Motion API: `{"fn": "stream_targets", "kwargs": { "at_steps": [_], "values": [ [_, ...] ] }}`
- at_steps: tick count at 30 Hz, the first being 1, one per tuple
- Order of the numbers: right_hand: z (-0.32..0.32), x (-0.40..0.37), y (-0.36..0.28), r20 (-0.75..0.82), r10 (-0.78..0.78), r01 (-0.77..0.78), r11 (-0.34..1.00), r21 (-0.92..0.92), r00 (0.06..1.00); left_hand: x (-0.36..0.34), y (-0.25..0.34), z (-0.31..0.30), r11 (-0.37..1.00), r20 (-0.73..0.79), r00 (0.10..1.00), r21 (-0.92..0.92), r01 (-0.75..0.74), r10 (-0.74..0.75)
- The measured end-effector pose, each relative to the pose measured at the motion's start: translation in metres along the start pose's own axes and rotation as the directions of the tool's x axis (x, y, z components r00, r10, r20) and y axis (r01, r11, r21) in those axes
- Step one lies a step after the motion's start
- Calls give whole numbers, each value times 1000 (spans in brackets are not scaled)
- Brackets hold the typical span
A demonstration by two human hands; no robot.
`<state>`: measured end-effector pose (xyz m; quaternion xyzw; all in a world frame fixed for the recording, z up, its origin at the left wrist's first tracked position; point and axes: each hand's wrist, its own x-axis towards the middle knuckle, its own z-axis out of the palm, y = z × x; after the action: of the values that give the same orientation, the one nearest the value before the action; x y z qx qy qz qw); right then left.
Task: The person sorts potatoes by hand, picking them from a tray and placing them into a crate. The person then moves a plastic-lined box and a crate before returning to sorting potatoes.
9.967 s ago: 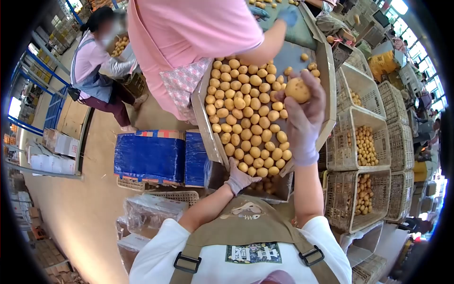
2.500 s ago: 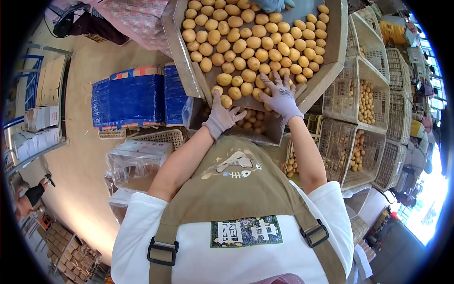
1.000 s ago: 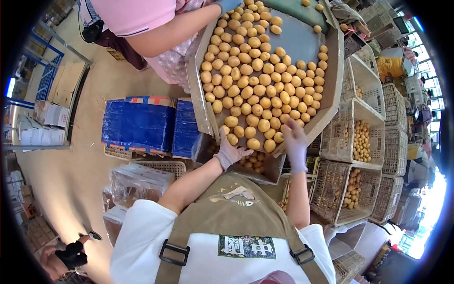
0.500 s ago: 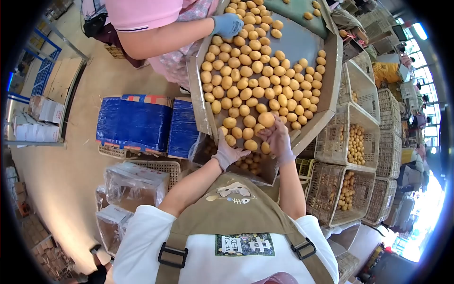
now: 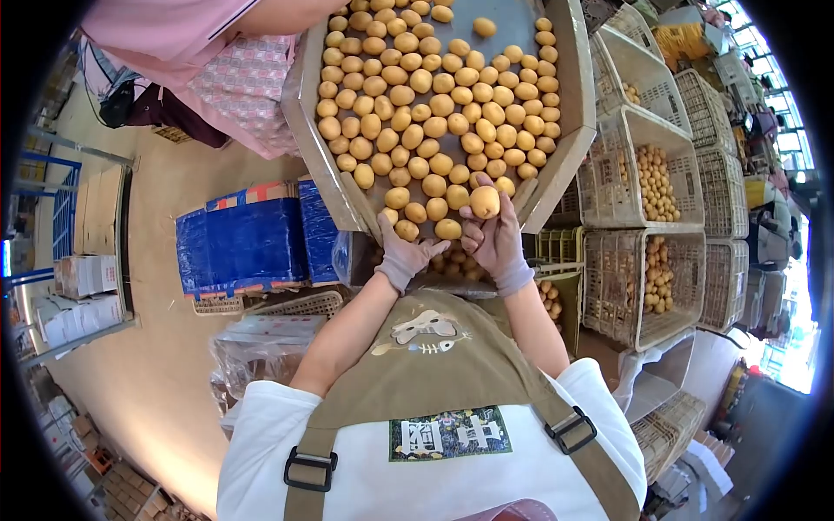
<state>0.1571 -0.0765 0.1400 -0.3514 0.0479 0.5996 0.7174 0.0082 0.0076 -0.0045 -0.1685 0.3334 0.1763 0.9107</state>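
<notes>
My right hand [image 5: 497,241], in a thin pale glove, holds a round yellow-brown fruit [image 5: 485,202] up in its fingers, palm turned toward me. My left hand [image 5: 403,259], gloved alike, rests at the near left corner of the sorting tray [image 5: 306,113], thumb stretched apart from the fingers. Nothing shows in its grasp, and loose fruits [image 5: 415,212] lie just beyond its fingertips. Many similar fruits cover the tray's grey surface. Below the tray's mouth, between my hands, more fruits [image 5: 452,266] sit in a partly hidden container.
At the far left of the tray stands a co-worker in a pink top [image 5: 165,35]. Plastic crates [image 5: 638,278] with fruits are stacked on the right. Blue-wrapped boxes [image 5: 243,247] and plastic-covered cartons [image 5: 265,347] stand on the left.
My right hand has turned its palm toward me, still holding a fruit. My left hand stays at the tray corner. The view has shifted, and the co-worker's blue-gloved hand is out of frame.
</notes>
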Motion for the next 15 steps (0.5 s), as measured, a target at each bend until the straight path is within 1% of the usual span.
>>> {"fn": "stream_targets", "kwargs": {
  "at_steps": [3,5,9,12,15],
  "values": [
    [-5,1,-2,33,16,-17,999,44,999,1,2,0,999,1,1000,-38,17,-17],
    [-16,3,-2,50,39,-44,995,88,998,2,2,0,1000,9,1000,-22,9,-9],
    [-6,-1,-1,-48,-3,6,997,73,999,3,3,-2,1000,56,998,-3,13,-13],
    [-12,-1,0,-4,-6,7,997,81,1000,4,4,-4,1000,97,995,-2,22,-21],
    [-16,-2,1,-30,-31,33,999,41,999,4,4,-6,1000,132,991,15,15,-17]
  ]
}}
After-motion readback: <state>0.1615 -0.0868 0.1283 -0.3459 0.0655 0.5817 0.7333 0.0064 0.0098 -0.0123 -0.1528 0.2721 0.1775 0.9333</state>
